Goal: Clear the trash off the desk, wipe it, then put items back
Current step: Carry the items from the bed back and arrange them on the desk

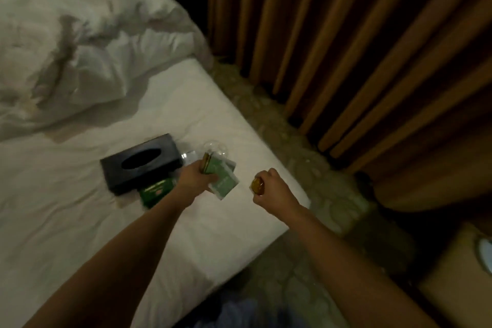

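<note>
Desk items are lying parked on the white-sheeted bed (80, 210), evidently to leave the worktop bare for wiping: a black rectangular tissue box (141, 162), a dark green packet (155, 192) near it, and a clear glass (217, 150) farther right. The left hand (198, 178) is grasping pale green sachets (222, 181) with a small amber bottle, while the right hand (269, 185) is clenching a second amber bottle (257, 186) above the bed's right edge, probably gathering them for return.
</note>
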`<state>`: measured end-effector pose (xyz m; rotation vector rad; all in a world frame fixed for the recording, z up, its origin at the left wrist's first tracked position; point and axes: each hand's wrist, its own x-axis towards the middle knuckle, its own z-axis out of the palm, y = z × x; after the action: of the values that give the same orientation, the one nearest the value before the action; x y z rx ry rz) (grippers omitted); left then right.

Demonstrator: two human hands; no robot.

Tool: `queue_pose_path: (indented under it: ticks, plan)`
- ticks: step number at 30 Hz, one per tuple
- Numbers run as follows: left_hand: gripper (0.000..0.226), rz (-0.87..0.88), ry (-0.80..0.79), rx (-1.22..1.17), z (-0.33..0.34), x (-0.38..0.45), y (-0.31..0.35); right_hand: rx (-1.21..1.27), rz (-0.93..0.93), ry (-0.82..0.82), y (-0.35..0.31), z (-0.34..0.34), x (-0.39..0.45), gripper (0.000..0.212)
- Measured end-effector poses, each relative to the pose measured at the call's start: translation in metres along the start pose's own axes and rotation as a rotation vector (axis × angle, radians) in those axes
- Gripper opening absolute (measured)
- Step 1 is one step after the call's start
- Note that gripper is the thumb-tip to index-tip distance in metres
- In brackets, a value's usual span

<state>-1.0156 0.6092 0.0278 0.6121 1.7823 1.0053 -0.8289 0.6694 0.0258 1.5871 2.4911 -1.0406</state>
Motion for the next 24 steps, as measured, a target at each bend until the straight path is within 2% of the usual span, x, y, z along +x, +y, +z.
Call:
queue_pose_path:
  ticks: [4, 8, 13, 16, 19, 24]
  plan:
    - [0.024, 0.111, -0.178, 0.110, 0.118, -0.034, 0.032, 0.040, 0.141, 0.140, 0.090, -0.059, -0.071, 0.036]
    - [0.022, 0.152, -0.367, 0.192, 0.247, -0.092, 0.054, 0.073, 0.314, 0.209, 0.184, -0.114, -0.170, 0.041]
    - [0.031, 0.207, -0.599, 0.337, 0.407, -0.167, 0.067, 0.125, 0.532, 0.452, 0.296, -0.160, -0.314, 0.044]
    - [0.029, 0.358, -0.734, 0.476, 0.491, -0.227, 0.067, 0.144, 0.672, 0.510, 0.346, -0.169, -0.393, 0.053]
    - [0.028, 0.411, -0.894, 0.558, 0.567, -0.287, 0.055, 0.188, 0.815, 0.596, 0.384, -0.163, -0.465, 0.056]
    - [0.023, 0.496, -1.204, 0.681, 0.676, -0.380, 0.022, 0.316, 1.024, 0.746, 0.434, -0.137, -0.575, 0.047]
